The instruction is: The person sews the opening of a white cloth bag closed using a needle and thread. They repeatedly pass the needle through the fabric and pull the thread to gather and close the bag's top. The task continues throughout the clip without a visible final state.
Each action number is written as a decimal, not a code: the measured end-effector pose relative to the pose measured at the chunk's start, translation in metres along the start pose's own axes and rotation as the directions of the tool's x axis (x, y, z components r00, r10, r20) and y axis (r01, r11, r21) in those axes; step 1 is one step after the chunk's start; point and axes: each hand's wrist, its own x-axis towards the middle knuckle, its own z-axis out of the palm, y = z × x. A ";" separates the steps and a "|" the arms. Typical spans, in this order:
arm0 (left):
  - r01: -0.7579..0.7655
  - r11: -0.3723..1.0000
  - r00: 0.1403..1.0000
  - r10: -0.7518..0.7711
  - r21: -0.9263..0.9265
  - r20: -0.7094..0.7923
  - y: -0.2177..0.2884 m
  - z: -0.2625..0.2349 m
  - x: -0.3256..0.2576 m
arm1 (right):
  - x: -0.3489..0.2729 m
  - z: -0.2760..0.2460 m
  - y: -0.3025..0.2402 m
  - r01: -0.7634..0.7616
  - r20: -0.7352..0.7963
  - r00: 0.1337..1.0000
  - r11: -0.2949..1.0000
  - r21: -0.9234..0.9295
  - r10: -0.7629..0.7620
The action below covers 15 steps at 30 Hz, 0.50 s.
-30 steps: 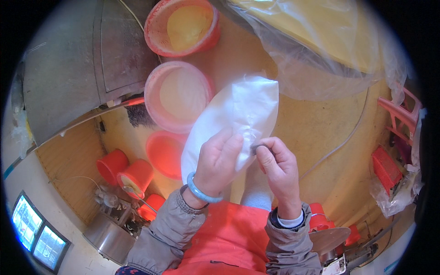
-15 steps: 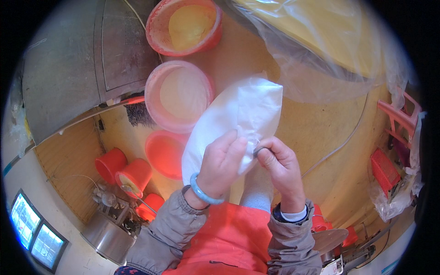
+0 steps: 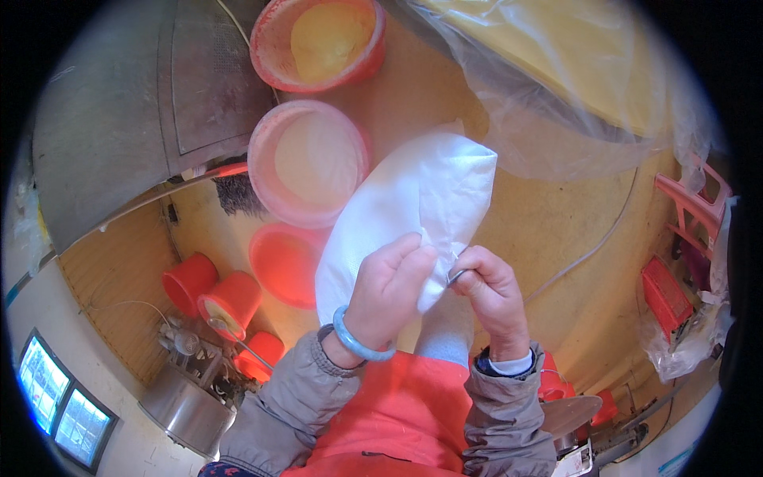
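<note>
A full white sack point(image 3: 397, 195) stands in front of my legs, its upper end folded to a corner at the far right. My left hand point(image 3: 385, 290), with a pale blue bangle above it, is closed on the sack's near right edge and bunches the fabric. My right hand point(image 3: 494, 296) pinches a small dark metal tool point(image 3: 455, 277) between thumb and fingers. The tool's tip is close against the gathered edge beside my left fingers. Its exact kind is hidden by my grip.
Left of the sack are a pink tub with pale powder point(image 3: 314, 163), a red tub with yellowish contents point(image 3: 330, 44) and a red basin point(image 3: 286, 266). Plastic sheeting point(image 3: 548, 119) covers a yellow mass at far right. A cable point(image 3: 592, 248) crosses the floor; a pink chair point(image 3: 699, 203) stands right.
My right hand has shifted slightly nearer, and the small tool has turned so its tip angles toward the sack. My left hand keeps its hold; the sack's top leans slightly right.
</note>
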 end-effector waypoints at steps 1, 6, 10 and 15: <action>0.059 0.998 0.998 -0.058 -0.033 0.011 0.000 0.000 0.000 | 0.000 -0.001 0.000 0.029 0.006 1.000 1.000 0.005 -0.029; -0.029 0.996 0.999 0.031 0.087 -0.026 0.005 0.000 0.001 | -0.002 0.003 -0.005 -0.042 -0.039 0.998 0.998 0.049 0.044; -0.100 0.971 0.993 0.110 0.219 -0.033 0.008 0.000 0.002 | -0.004 0.007 -0.012 -0.111 -0.036 0.993 0.989 0.101 0.115; -0.118 0.947 0.991 0.130 0.298 -0.020 0.010 -0.001 0.000 | -0.002 0.007 -0.019 -0.173 -0.034 0.983 0.977 0.127 0.179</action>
